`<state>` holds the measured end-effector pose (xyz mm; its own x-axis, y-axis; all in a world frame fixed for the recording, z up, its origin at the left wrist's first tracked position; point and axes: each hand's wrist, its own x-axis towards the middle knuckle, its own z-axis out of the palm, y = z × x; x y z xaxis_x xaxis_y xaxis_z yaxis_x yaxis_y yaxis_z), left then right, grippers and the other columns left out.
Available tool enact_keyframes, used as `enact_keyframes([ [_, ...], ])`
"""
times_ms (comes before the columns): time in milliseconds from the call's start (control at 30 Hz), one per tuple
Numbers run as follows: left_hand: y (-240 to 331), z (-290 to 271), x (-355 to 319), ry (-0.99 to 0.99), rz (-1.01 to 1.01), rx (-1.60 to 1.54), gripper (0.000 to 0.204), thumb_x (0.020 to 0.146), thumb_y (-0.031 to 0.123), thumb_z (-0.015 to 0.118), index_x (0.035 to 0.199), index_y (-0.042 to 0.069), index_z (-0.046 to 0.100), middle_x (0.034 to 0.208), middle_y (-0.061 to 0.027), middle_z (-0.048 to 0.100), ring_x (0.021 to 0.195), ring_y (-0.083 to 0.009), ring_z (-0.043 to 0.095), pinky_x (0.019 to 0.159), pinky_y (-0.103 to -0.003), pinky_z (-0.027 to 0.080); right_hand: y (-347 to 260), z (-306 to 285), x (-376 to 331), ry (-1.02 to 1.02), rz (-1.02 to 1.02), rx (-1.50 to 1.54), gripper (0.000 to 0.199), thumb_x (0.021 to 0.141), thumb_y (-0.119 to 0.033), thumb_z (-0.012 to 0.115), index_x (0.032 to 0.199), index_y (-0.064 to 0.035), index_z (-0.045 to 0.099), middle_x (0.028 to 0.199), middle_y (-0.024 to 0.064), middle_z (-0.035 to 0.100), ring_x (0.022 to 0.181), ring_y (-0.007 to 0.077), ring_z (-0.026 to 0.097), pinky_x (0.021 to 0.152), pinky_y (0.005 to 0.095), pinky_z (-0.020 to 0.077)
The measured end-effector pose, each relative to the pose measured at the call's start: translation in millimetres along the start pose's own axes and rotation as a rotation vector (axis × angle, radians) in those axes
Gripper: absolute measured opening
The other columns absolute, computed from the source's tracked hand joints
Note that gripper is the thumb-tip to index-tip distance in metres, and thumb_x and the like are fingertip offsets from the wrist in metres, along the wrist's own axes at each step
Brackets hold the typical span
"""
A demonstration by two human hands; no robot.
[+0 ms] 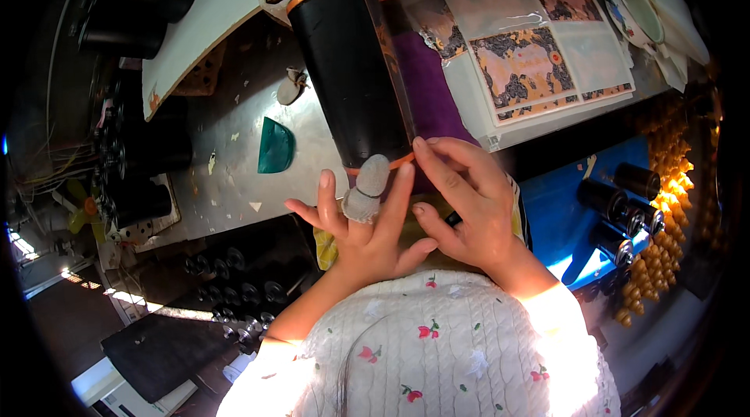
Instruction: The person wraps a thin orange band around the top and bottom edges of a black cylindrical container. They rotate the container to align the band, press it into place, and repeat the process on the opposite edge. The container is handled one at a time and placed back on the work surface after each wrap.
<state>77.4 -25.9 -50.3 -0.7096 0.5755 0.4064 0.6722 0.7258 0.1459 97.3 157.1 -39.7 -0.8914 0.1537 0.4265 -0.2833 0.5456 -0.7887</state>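
A black cylinder (344, 73) with orange rims lies lengthwise in front of me. A narrow patterned strip (387, 57) runs along its right side. My left hand (363, 249) is at the near rim with its fingers spread, and a grey cloth finger cover (367, 189) tied round one finger rests against that rim. My right hand (476, 214) touches the lower right corner of the cylinder with the index fingertip, its thumb apart. Neither hand grips anything visible. Purple cloth (430, 85) shows beside the cylinder, and a green flat scraper (275, 146) lies to its left.
Printed pattern sheets (523, 69) lie at the upper right, near a white enamel cup (637, 10). Black cylindrical pieces (605, 198) sit on a blue surface (539, 206) at right. A pale board (207, 10) overhangs the metal table (226, 182) at left.
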Motion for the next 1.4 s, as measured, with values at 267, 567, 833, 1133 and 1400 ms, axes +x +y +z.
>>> enact_keyframes([
  [267,-29.6,-0.8,0.2,0.313,0.096,-0.269,0.072,0.082,0.049,0.075,0.142,0.014,0.057,0.134,-0.0246,0.052,0.140,-0.0458,0.037,0.113,-0.074,-0.008,13.7,-26.9,-7.2,0.354,0.667,0.809,0.034,0.106,-0.023,0.048,0.129,-0.0033,0.062,0.124,0.0076,0.058,0.094,0.0103,0.054,0.077,0.0238,0.0459],
  [567,-27.3,-23.8,95.6,-0.020,0.061,0.017,0.104,0.063,0.025,0.087,0.153,0.002,0.040,0.144,-0.0265,0.047,0.137,-0.0439,0.041,0.119,-0.064,0.013,-33.7,8.4,37.5,0.136,0.287,0.323,0.045,0.082,0.004,0.063,0.125,-0.0030,0.055,0.106,0.0124,0.060,0.101,0.0246,0.063,0.090,0.0346,0.0498],
  [833,-70.7,10.4,68.2,-0.008,-0.079,-0.379,0.120,0.071,0.041,0.088,0.156,-0.010,0.020,0.125,-0.0224,0.062,0.107,-0.0395,0.061,0.112,-0.053,0.032,-14.0,6.5,26.3,0.150,0.422,0.331,0.036,0.080,0.003,0.066,0.114,-0.0023,0.055,0.106,0.0107,0.059,0.096,0.0223,0.061,0.087,0.0317,0.0492],
  [1133,-78.8,10.0,62.5,-0.032,-0.015,-0.316,0.096,0.087,0.032,0.074,0.157,-0.007,0.022,0.137,-0.0254,0.055,0.118,-0.0430,0.057,0.099,-0.041,0.046,-11.8,5.1,27.0,0.176,0.499,0.347,0.030,0.079,0.000,0.067,0.107,-0.0040,0.058,0.098,0.0096,0.062,0.091,0.0245,0.064,0.083,0.0331,0.0509],
  [1400,-60.8,0.8,61.5,-0.083,-0.088,-0.373,0.111,0.074,0.022,0.086,0.158,-0.006,0.019,0.138,-0.0240,0.052,0.124,-0.0392,0.052,0.107,-0.043,0.039,-8.2,6.2,25.6,0.227,0.434,0.365,0.031,0.078,0.002,0.066,0.107,-0.0039,0.058,0.097,0.0094,0.061,0.088,0.0232,0.063,0.081,0.0317,0.0507],
])
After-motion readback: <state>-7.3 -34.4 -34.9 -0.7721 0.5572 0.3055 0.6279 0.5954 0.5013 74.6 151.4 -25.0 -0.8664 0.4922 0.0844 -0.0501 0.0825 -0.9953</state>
